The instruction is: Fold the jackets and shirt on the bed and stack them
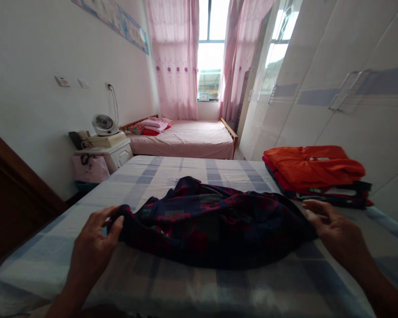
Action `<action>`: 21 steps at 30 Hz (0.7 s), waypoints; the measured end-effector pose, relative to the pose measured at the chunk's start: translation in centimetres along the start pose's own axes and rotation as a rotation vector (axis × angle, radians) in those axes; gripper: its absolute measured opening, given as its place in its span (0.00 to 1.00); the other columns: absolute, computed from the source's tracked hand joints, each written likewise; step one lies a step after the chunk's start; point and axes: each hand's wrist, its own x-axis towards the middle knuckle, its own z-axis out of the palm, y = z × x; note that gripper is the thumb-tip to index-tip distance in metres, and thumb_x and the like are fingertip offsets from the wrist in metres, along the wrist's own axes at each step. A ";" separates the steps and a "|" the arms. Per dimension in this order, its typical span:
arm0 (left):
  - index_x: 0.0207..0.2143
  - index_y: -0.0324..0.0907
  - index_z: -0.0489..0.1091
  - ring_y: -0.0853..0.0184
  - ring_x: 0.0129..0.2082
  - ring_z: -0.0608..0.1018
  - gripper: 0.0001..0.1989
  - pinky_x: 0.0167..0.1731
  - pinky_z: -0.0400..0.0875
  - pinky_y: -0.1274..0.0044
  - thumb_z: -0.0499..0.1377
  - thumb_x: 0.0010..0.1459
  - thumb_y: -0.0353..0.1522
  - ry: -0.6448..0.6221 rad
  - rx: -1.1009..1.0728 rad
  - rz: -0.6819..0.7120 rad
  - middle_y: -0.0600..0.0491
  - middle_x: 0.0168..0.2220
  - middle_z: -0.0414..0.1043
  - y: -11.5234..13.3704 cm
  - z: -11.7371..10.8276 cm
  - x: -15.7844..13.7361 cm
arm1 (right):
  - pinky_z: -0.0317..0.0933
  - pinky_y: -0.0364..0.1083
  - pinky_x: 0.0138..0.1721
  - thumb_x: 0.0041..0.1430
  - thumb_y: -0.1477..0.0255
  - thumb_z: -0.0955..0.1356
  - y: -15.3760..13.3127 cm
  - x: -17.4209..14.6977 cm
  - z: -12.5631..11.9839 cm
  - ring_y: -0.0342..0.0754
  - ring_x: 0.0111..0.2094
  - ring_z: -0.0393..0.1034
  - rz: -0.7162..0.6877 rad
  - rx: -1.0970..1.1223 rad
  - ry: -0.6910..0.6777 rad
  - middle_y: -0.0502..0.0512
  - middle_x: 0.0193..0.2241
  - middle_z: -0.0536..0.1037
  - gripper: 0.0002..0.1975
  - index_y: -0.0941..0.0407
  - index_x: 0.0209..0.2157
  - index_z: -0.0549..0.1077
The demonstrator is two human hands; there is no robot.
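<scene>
A dark navy garment with red patterning [202,225] lies crumpled and stretched sideways over the near bed; its exact kind is hard to tell. At its left end, my left hand [97,238] pinches the cloth between thumb and fingers. My right hand [334,229] is at the opposite end, its fingers closed on the garment's edge. Between the two hands the cloth bunches up in folds. Beyond my right hand sits a pile of folded clothes [313,165], with an orange piece on top and red and dark ones beneath.
A blue-and-white checked sheet [146,176] covers the near bed. Behind it stands a second bed [195,137] with pink bedding. A white nightstand [119,154] carries a small fan [104,124] on the left. Wardrobe doors [318,110] line the right side.
</scene>
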 end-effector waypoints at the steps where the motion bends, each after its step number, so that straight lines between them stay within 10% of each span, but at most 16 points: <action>1: 0.47 0.44 0.66 0.57 0.45 0.74 0.22 0.41 0.71 0.70 0.51 0.54 0.45 -0.059 0.003 0.090 0.48 0.48 0.69 0.3 0.5 0.4 | 0.64 0.49 0.32 0.51 0.57 0.61 -0.1 0.4 0.3 0.54 0.32 0.73 -0.042 -0.007 -0.015 0.61 0.42 0.77 0.23 0.55 0.45 0.70; 6: 0.50 0.46 0.68 0.57 0.48 0.73 0.25 0.50 0.65 0.66 0.56 0.51 0.45 -0.398 0.049 0.273 0.50 0.48 0.73 0.2 2.9 0.7 | 0.58 0.57 0.51 0.53 0.54 0.60 0.6 1.8 3.7 0.60 0.53 0.63 -0.255 -0.084 -0.104 0.63 0.51 0.71 0.30 0.59 0.51 0.67; 10: 0.39 0.46 0.75 0.59 0.40 0.76 0.17 0.43 0.69 0.71 0.54 0.52 0.42 -0.501 0.020 0.192 0.51 0.38 0.77 -0.8 2.8 1.1 | 0.62 0.54 0.45 0.53 0.55 0.60 0.5 2.5 5.1 0.57 0.42 0.71 -0.269 -0.059 -0.302 0.59 0.42 0.77 0.23 0.56 0.42 0.73; 21: 0.34 0.47 0.71 0.65 0.43 0.73 0.12 0.46 0.68 0.71 0.57 0.50 0.43 0.029 -0.383 -0.160 0.65 0.41 0.74 3.3 -1.8 5.9 | 0.63 0.46 0.41 0.50 0.58 0.62 -0.8 4.0 1.9 0.55 0.41 0.71 -0.025 0.251 -0.181 0.57 0.40 0.77 0.19 0.53 0.41 0.71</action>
